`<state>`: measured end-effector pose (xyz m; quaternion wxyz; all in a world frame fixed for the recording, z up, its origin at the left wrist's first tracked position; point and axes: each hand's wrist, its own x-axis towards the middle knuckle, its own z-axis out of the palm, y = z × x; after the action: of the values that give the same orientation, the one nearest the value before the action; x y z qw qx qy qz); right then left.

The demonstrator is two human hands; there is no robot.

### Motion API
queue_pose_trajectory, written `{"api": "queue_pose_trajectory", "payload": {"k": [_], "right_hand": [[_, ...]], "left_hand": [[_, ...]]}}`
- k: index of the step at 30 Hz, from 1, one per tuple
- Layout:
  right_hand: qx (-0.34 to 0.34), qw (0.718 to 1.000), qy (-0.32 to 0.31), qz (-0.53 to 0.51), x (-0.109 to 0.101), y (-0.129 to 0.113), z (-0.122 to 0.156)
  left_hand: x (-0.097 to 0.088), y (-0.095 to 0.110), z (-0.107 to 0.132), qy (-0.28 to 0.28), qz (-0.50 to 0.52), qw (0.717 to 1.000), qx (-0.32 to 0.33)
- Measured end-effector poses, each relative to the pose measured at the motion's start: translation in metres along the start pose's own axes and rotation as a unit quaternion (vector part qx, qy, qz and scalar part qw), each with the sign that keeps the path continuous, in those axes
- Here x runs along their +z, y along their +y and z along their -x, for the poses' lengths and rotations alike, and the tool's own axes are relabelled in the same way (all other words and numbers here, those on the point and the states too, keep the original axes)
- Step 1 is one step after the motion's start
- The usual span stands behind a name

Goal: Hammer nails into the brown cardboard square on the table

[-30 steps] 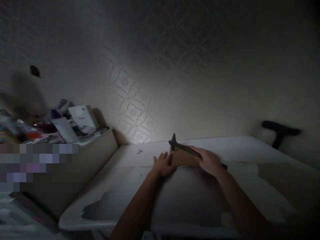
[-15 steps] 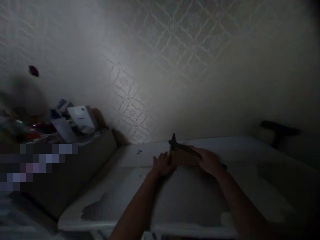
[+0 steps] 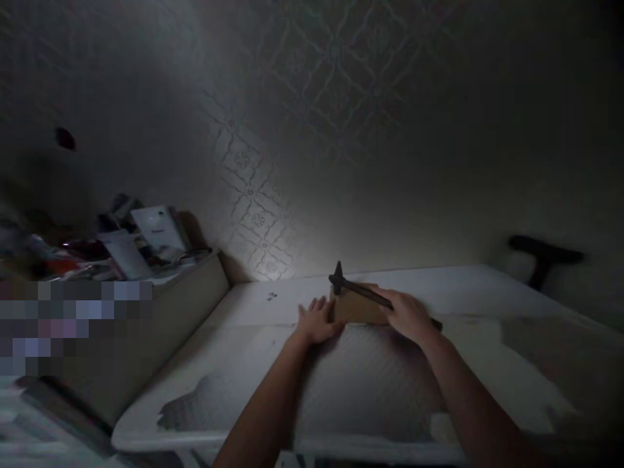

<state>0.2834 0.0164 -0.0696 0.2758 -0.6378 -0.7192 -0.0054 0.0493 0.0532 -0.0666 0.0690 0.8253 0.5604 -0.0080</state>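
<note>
My right hand (image 3: 409, 316) is wrapped round the handle of a hammer (image 3: 365, 292), whose dark head lies at the left above a brown board (image 3: 358, 311). The handle's end sticks out past the hand on the right. At the board's left edge rests my left hand (image 3: 316, 320), fingers spread, with the thumb along the near left corner. Whether the hammer head touches the board, I cannot tell. Several small dark pieces (image 3: 272, 296) lie on the white table to the left of my left hand; they are too small to name.
The white table (image 3: 234, 390) has worn grey patches and meets a patterned wall (image 3: 253, 195). A cabinet (image 3: 180, 318) at the left bears a white box (image 3: 158, 226) and clutter. At the right stands a dark T-shaped thing (image 3: 543, 257), perhaps a chair's armrest.
Both hands, the hammer and the board stay in nearly the same place. The wall looks darker now, and the table and hands look brighter.
</note>
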Motion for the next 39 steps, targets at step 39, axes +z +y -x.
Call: {"api": "queue_pose_trajectory", "payload": {"k": [39], "right_hand": [[-0.004,1.0,0.008,-0.007,0.0006,-0.0004,-0.0004]], "left_hand": [[0.0014,0.0034,0.0007,0.011,-0.009,1.0,-0.01]]}}
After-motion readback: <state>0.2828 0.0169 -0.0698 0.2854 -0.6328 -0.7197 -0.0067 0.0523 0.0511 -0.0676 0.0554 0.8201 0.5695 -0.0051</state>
